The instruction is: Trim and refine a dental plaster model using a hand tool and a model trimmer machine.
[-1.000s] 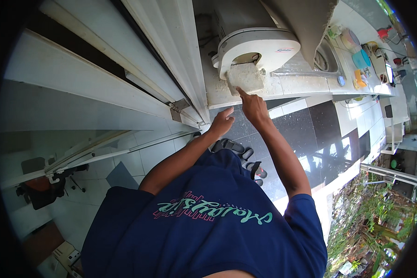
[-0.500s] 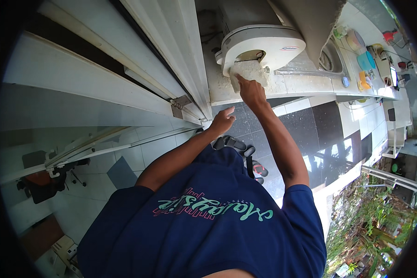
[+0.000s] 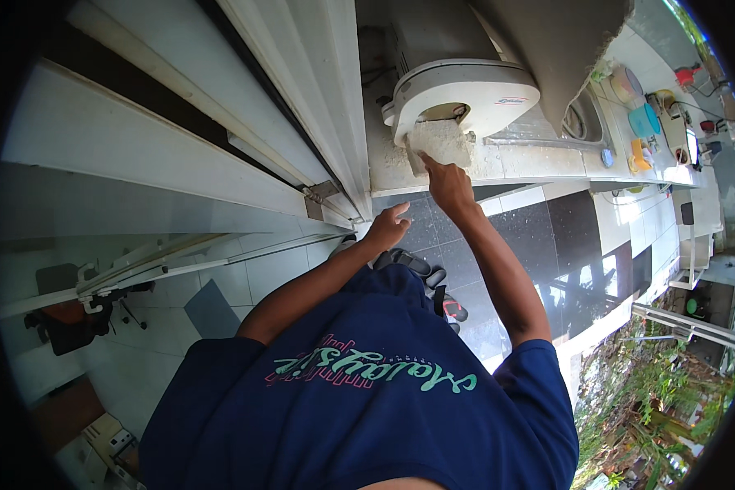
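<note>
A white rounded bench machine [image 3: 498,98], perhaps a plaster trimmer, stands on the counter ahead of me, with a dark opening in its front. Below that opening juts a pale, powder-crusted ledge [image 3: 447,140]. My right hand [image 3: 452,192] reaches to this ledge, index finger stretched out and its tip at the ledge's left edge; the other fingers are curled and I see nothing in them. Nearer to me, my left hand [image 3: 387,229] hovers before the counter with its fingers partly bent and apart, holding nothing visible.
White residue lies on the counter edge [image 3: 539,167]. A steel sink [image 3: 588,122] stands right of the machine, with a blue container [image 3: 643,122] and a yellow item [image 3: 641,155] beyond. At left is a white door frame [image 3: 302,90]. Slippers [image 3: 404,262] lie on the floor.
The whole view has shifted slightly. My right fingertip has come a little nearer to me along the ledge's left edge. The left hand's fingers have straightened slightly.
</note>
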The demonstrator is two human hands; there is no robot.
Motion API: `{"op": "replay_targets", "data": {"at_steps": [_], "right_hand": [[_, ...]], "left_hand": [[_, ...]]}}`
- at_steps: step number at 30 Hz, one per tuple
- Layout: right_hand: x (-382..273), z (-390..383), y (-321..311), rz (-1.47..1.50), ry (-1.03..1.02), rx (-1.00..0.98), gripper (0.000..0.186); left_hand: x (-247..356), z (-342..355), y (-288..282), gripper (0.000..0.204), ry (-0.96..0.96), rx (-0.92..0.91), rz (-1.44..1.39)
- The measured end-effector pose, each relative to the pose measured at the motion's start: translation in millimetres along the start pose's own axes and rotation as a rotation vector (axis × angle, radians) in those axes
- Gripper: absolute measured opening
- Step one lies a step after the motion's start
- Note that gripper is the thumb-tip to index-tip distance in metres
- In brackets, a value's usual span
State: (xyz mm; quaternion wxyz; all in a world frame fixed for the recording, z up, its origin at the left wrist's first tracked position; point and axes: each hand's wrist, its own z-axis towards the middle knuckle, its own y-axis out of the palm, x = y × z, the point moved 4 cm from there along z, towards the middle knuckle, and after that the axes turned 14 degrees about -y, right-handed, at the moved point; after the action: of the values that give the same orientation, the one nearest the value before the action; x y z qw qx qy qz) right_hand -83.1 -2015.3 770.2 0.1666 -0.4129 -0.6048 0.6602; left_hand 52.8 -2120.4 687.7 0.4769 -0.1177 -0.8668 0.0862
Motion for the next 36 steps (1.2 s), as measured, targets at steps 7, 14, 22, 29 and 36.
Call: {"op": "replay_targets", "data": {"at_steps": [7, 14, 22, 29, 36], "right_hand": [[0.2, 12.4, -2.0, 0.018, 0.031, 0.067, 0.038], [3.1, -14.4, -10.3, 0.082, 0.02, 0.047, 0.036], [10.9, -7.3, 2.8, 0.196, 0.243, 0.305, 0.029], [2.3, -68.9, 43.3, 0.461, 0.323, 0.363, 0.029], [11.2, -66.7, 33.3, 0.254, 0.183, 0.224, 0.027]], "left_hand": [[-5.2, 9.7, 1.8, 0.05, 0.017, 0.054, 0.123], [-11.0, 16.1, 9.2, 0.047, 0.015, 0.043, 0.054], [-11.0, 19.6, 2.4, 0.041, 0.008, 0.03, -0.164], [23.2, 11.0, -17.1, 0.031, 0.065, 0.211, -0.068], [27.9, 6.1, -2.7, 0.029, 0.08, 0.058, -0.016]]}}
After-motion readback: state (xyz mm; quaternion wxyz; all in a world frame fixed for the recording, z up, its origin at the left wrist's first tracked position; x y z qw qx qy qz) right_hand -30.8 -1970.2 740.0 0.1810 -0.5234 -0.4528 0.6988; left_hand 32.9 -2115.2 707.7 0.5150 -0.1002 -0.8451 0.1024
